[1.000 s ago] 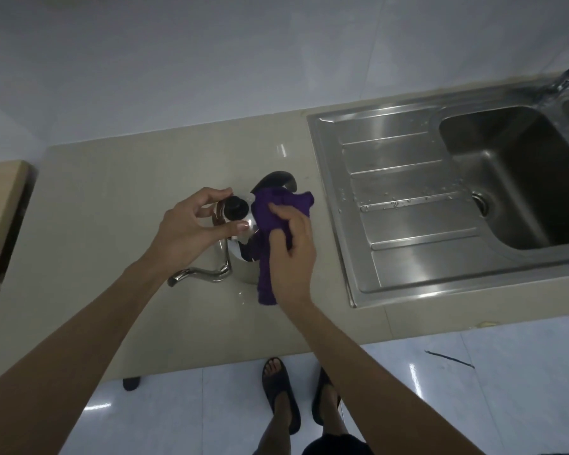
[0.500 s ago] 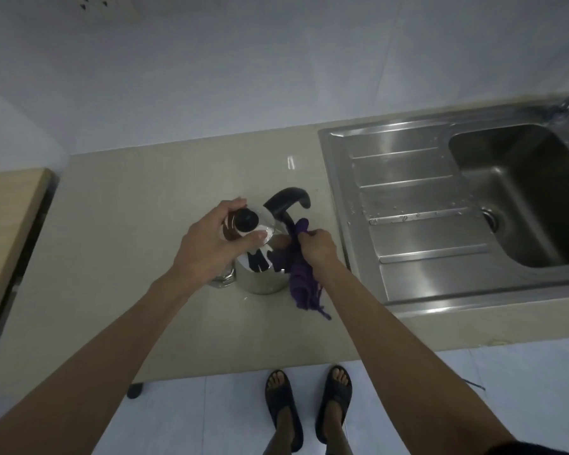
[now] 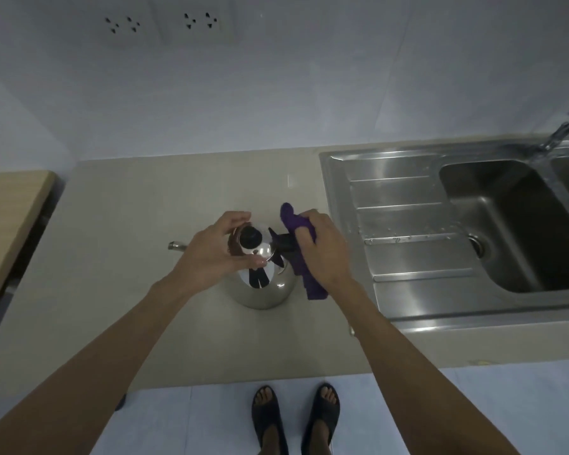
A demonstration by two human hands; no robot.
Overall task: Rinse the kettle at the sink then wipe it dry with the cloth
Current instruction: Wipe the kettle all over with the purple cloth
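1 kettle [image 3: 263, 284] on desk [image 3: 128, 224]; left hand [image 3: 216, 254] grip clamps its lid, right hand [image 3: 326, 251] grip pinches 1 purple cloth [image 3: 298, 224]. 2 wall sockets [image 3: 165, 23]. No readable writing.

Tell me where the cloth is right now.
The purple cloth is in the right hand, pressed against the kettle handle, left of the sink.

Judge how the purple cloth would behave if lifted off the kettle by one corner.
The purple cloth would probably hang limp: it already folds around the kettle handle and droops from the right hand. It looks thin, so likely light. Any wetness cannot be told.
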